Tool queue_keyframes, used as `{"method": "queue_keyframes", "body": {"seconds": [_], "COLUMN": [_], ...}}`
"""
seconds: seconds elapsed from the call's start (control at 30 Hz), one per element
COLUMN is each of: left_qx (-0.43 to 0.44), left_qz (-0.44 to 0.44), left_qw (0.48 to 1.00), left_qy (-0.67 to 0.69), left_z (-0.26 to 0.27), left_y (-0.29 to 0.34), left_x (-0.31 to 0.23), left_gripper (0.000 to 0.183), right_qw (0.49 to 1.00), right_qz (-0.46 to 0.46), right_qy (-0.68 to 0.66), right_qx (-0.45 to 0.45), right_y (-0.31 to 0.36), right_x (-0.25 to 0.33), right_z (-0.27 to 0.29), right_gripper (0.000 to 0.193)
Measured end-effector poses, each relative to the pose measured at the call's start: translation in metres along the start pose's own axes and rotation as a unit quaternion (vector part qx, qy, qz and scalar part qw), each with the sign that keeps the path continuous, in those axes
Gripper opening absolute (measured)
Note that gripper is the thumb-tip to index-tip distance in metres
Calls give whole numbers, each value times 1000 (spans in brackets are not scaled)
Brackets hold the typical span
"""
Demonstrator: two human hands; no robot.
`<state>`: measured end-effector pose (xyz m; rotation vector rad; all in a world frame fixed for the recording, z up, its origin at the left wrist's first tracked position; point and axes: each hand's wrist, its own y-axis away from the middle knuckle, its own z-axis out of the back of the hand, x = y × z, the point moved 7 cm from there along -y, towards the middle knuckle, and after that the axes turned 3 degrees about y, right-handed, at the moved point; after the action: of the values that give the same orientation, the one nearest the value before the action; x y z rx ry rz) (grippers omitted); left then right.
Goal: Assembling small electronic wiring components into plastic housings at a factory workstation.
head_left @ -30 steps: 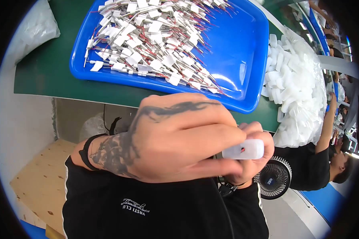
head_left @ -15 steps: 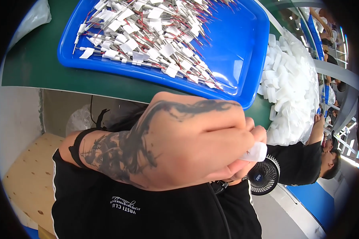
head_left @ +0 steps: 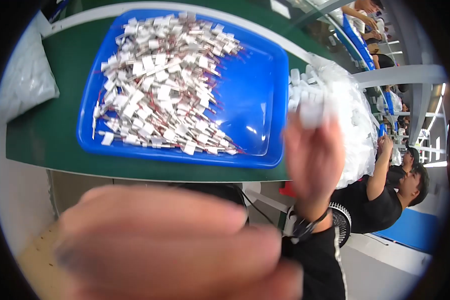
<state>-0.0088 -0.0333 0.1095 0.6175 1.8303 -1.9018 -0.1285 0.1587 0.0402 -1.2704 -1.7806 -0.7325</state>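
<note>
My left hand point(head_left: 172, 245) is large and smeared by motion at the lower left, in front of the table's near edge; whether it holds anything does not show. Farther off to the right, my right hand point(head_left: 315, 160) reaches up beside a clear plastic bag point(head_left: 360, 135) of white plastic pieces. A small white plastic piece point(head_left: 311, 114) appears pinched at its blurred fingertips. Left of that hand lies a blue tray point(head_left: 250, 100). Heaped in its left and middle part are many thin metallic parts point(head_left: 155, 95) with red wires and white tags.
A green table point(head_left: 45, 135) bears the tray and bag. Another filled plastic bag point(head_left: 27, 75) lies at its left end. A black fan point(head_left: 341, 225) stands by my right wrist. Co-workers, one in a black shirt point(head_left: 367, 205), sit along the right side.
My hands were close together around a white plastic piece. They have come apart: the right has moved out to the bag, the left down and left. The view has shifted, showing more of the tray.
</note>
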Motion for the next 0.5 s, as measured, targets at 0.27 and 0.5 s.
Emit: {"method": "queue_keyframes", "body": {"seconds": [0.27, 0.5], "left_qx": [47, 52], "left_qz": [-38, 25], "left_qw": [993, 988], "left_qy": [-100, -145], "left_z": [39, 44], "left_y": [-31, -35], "left_x": [-39, 5], "left_gripper": [34, 25], "right_qw": [736, 593], "right_qz": [19, -63], "right_qy": [676, 798], "right_qx": [-7, 85], "right_y": [-188, -141], "right_x": [70, 61], "right_z": [95, 107], "right_gripper": [28, 17]}}
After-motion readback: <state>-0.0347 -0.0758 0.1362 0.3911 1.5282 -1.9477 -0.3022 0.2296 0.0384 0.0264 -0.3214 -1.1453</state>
